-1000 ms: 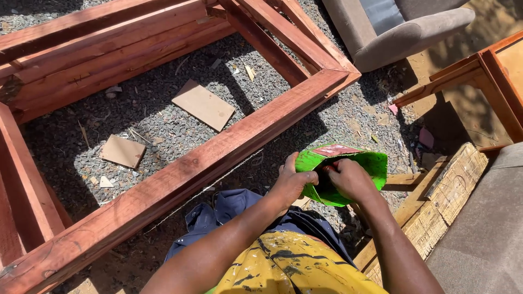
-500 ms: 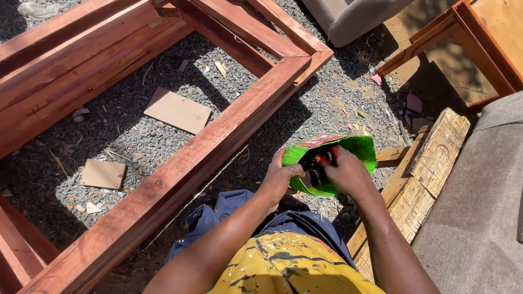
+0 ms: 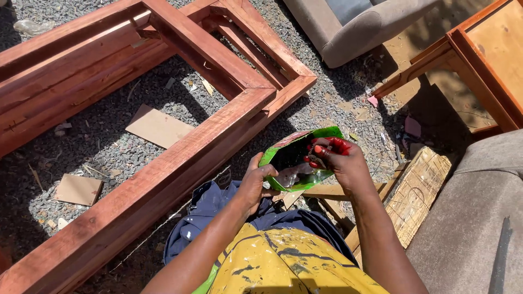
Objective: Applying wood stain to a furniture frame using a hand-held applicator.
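Above the gravel ground [image 3: 348,109], just beside the corner of a red-brown wooden frame [image 3: 218,130], both hands meet at a green pouch [image 3: 297,158] cut open. Left hand [image 3: 255,182] is closed around its lower left edge. Right hand [image 3: 340,160] reaches into the opening, its fingers [image 3: 321,149] bent and stained red. Flat cardboard pieces [image 3: 158,126] lie inside the frame.

Glossy green plastic pouch [image 3: 305,158]; smooth stained wooden frame [image 3: 180,158]; rough gravel [image 3: 98,136].
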